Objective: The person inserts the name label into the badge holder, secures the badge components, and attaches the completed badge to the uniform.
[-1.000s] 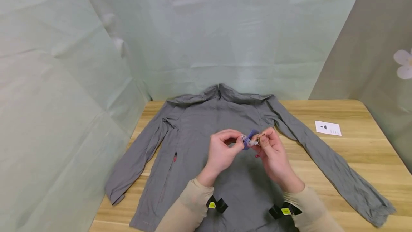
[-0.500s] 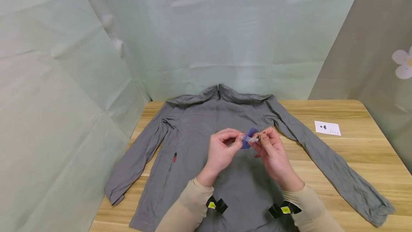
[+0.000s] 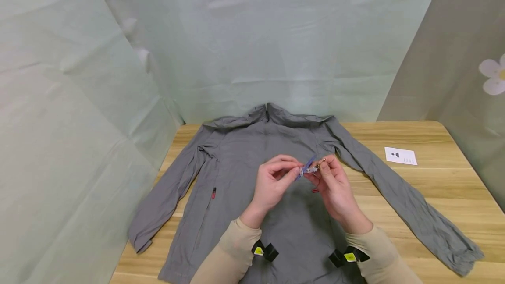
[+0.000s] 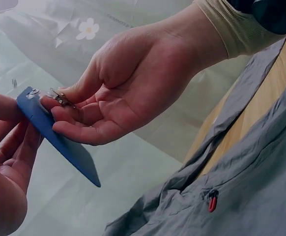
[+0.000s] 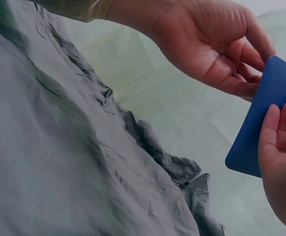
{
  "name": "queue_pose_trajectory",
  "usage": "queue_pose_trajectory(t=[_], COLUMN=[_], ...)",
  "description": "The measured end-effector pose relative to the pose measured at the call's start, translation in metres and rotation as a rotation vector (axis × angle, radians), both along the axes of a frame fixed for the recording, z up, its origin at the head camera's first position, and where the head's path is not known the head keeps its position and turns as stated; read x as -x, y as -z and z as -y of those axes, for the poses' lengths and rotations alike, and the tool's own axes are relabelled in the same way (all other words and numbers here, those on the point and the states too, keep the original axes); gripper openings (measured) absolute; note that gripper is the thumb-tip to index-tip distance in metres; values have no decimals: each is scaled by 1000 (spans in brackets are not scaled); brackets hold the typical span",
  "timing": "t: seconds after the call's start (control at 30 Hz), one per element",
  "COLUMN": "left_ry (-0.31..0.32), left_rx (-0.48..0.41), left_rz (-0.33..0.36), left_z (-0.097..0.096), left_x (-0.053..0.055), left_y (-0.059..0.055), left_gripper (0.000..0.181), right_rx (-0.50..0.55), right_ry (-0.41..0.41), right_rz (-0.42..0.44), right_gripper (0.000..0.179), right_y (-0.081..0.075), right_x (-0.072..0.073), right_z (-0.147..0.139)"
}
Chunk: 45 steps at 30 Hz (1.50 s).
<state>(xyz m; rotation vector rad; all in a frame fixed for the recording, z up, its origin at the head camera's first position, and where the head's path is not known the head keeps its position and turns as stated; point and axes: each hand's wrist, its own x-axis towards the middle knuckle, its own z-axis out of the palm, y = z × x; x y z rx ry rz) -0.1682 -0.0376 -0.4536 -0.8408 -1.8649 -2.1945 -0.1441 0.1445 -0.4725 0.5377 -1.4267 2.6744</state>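
Above the jacket, my left hand [image 3: 272, 183] pinches the slotted end of a blue badge holder [image 5: 251, 137] between thumb and fingers. A clear strap with a snap [image 4: 33, 93] passes at the holder's slot. My right hand [image 3: 335, 192] pinches the metal badge clip [image 4: 62, 99] at the strap's other end, its thumb on top. Seen in the left wrist view, the right fingertips lie right at the holder's face. The holder shows nearly edge-on in the head view. Left fingertips are partly hidden behind the holder in the right wrist view.
A grey jacket [image 3: 244, 157] lies spread on the wooden table [image 3: 442, 179], sleeves out to both sides, with red zip pulls [image 3: 214, 193]. A white card [image 3: 400, 156] with a person icon lies at the right. Pale cloth walls [image 3: 256, 56] stand behind and left.
The blue badge holder has turned between the hands, from showing some of its face to nearly edge-on in the head view. Both hands keep their grip and have barely moved.
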Motion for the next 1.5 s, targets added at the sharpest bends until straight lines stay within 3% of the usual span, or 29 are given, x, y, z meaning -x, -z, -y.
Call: queue_pose_trajectory(t=[0.2,0.4,0.63,0.73,0.83,1.0,1.3,1.5], left_ry=[22,19,-12,-9,10,33,28,104], left_rx=[0,-14,70,98,109,63,-22,-63], left_rz=[-23,6,55,119,239,437,533,650], left_z=[0,1,2,3,4,4,9,15], left_x=[0,1,3,5,5,8,15,19], left_y=[-1,-2,0,0,0,1,4,7], left_gripper=[10,13,29,47,64,64,54,51], right_rx=[15,29,43,59,83,109,127,121], right_ry=[-24,-40,-62,-72,-84,-89,-97,-59], right_rz=[-9,0,13,28,34,39,64,54], right_gripper=[16,16,18,19,20,22,22,23], right_y=[0,1,1,1,2,1,0,-2], right_x=[-1,-1,-1,-1,-1,-2,-2,1], right_z=[-1,0,0,0,0,-1,-5,-10])
